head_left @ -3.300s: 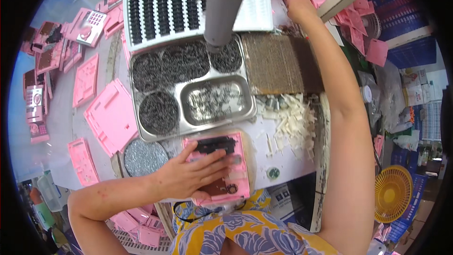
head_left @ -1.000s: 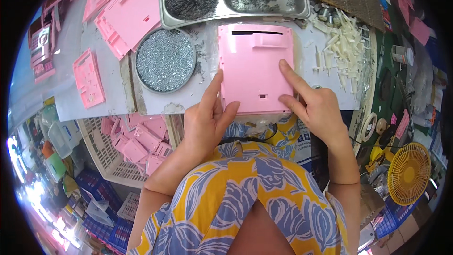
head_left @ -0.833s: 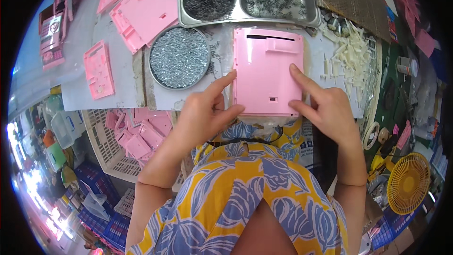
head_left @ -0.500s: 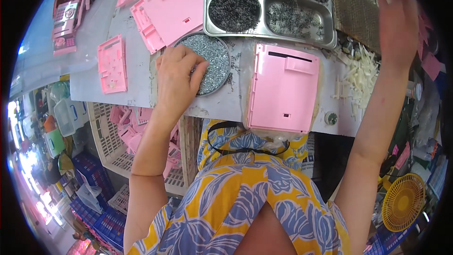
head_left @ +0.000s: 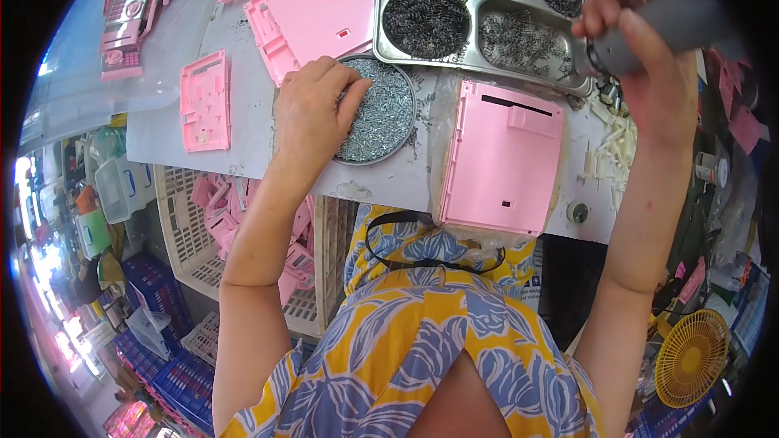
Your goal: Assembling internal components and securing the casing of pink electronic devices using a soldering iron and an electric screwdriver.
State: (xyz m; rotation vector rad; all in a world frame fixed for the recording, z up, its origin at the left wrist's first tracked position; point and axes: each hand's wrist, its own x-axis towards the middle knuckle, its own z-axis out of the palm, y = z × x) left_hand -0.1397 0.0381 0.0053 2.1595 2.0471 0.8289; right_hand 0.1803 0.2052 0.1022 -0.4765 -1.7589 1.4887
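My left hand (head_left: 315,109) rests over the left side of a round dish (head_left: 412,118) of small silver screws (head_left: 377,109). Its fingers are curled and close together; what is between the tips, if anything, is hidden. At the upper right my right hand (head_left: 649,49) is wrapped around a dark grey cylindrical electric screwdriver (head_left: 682,20), its narrow end pointing left over the corner of a metal tray (head_left: 507,73). Between my hands a pink plastic casing panel (head_left: 503,162) with a dark slot lies flat on the table, near its front edge.
The tray's compartments hold many small black screws or springs (head_left: 426,20). Pink panels (head_left: 320,12) lie at the back left. Pale plastic pieces (head_left: 604,150) and a small round container (head_left: 577,212) are right of the casing. A crate (head_left: 182,219) of pink parts stands below the table's left edge.
My right hand has come down and left from the upper right, with the electric screwdriver now showing in its grip. My left hand stays at the dish. The view has shifted slightly.
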